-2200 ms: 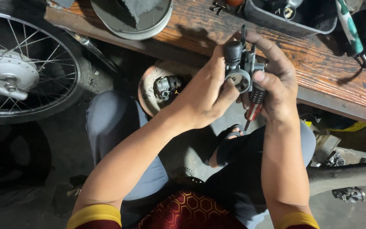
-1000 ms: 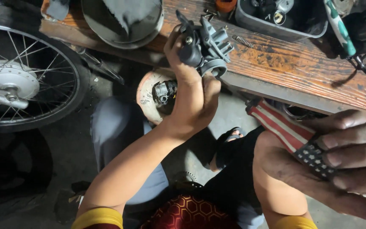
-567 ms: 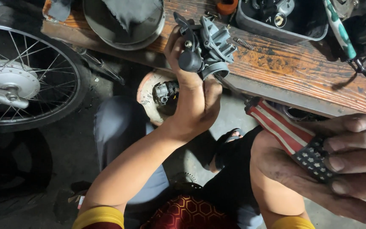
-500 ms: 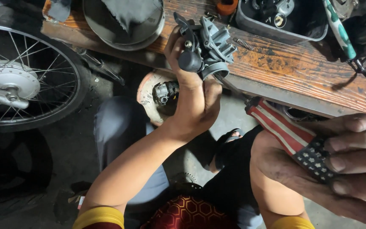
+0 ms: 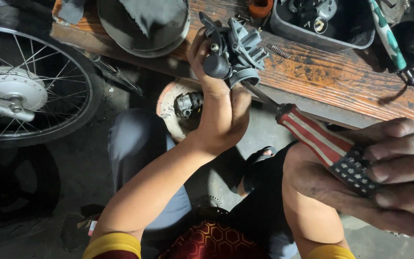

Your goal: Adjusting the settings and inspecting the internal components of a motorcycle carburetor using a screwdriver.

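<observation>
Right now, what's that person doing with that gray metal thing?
A person's left hand holds a gray engine part up against the edge of a wooden bench. The right hand grips the striped handle of a screwdriver, whose tip reaches into the underside of the part. A spoked wheel stands off to the left.

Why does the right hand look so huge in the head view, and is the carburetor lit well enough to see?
Head view: the right hand sits close to the lens, so it looks oversized and slightly soft around the striped screwdriver handle. The carburetor in the left hand is sharp and evenly lit; the floor lower left falls into deep shadow.
</observation>
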